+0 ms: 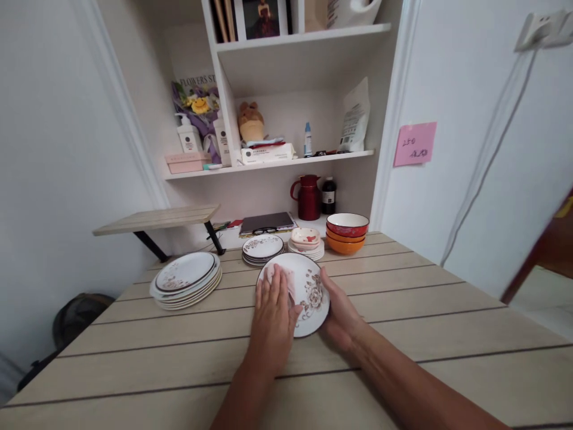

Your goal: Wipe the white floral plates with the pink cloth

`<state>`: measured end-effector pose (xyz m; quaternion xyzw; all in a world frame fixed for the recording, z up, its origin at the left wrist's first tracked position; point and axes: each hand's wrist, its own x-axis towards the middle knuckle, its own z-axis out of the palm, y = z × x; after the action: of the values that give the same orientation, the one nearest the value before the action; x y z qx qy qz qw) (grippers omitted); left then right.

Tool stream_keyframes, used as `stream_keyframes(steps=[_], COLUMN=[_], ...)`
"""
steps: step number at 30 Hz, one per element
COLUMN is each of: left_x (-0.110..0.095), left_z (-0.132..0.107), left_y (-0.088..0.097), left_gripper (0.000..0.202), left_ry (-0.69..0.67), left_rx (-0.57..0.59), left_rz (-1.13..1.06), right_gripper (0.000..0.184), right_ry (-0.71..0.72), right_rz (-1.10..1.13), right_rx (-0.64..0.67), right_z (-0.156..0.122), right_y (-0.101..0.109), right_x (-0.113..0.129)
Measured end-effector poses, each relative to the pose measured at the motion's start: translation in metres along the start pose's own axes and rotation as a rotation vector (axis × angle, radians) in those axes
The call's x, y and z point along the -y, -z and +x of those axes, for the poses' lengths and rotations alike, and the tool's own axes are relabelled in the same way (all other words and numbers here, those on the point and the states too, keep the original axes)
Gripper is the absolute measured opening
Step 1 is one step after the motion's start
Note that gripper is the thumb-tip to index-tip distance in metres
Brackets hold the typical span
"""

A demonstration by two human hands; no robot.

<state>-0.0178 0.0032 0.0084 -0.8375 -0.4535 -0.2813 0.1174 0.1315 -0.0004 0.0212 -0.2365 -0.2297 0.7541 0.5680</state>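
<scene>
A white plate (308, 319) with a dark rim and brown flower print is tilted up over the middle of the table. At its right edge, my right hand (342, 316) grips the rim, thumb on the front and the other fingers hidden behind. My left hand (274, 310) presses a pale pink cloth (286, 278) against the plate's left half. Its fingers lie nearly straight over the cloth, with the thumb out to the right. Part of the cloth is covered by that hand.
Larger plates (185, 275) are stacked at the left, smaller plates (263, 246) behind. Pink-patterned small dishes (305, 237) and stacked bowls (347, 233) stand at the back right. A low wooden riser (156, 218), dark laptop (267, 223) and red jug (308, 198) are farther back.
</scene>
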Motion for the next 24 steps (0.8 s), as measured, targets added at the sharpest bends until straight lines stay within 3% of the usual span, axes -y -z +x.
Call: stream_keyframes(steps=[8,15,20,24], left_x=[0.004,-0.01,-0.012,-0.014], left_z=[-0.001,0.001,0.0,-0.001], left_y=[0.005,0.012,0.004,-0.001], left_gripper=[0.07,0.069,0.069,0.072], left_ry=[-0.104,-0.288,-0.357,-0.334], left_rx=[0.02,0.113,0.095,0.042], left_rz=[-0.144,-0.135,-0.076,-0.023], right_gripper=[0.06,0.053,0.061,0.057], right_ry=[-0.073,-0.056,-0.076,0.05], right_rz=[0.034,0.063,0.089,0.1], right_rx=[0.119,-0.01,-0.06,-0.054], right_z=[-0.002,0.0,0.002,0.004], right_y=[-0.004,-0.004,0.0,0.001], right_x=[-0.017,-0.005,0.008,0.02])
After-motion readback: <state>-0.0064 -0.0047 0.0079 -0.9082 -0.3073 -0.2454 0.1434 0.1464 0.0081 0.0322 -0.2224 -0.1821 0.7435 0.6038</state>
